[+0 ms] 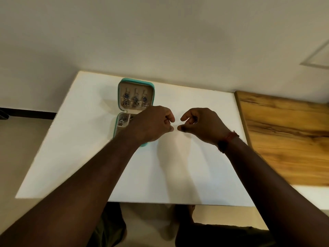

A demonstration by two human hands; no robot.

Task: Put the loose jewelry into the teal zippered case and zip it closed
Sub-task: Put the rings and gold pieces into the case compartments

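Your teal zippered case point(135, 82) lies open at eleven o'clock on the white tabletop point(178, 166), earrings point(135, 100) inside. Your left hand point(153, 123) and right hand point(203, 124) hover curled; what each grip pinches, I cannot tell. No writing is readable.

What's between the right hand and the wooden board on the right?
Head view: only bare white tabletop between the right hand and the wooden board; no jewelry visible there.
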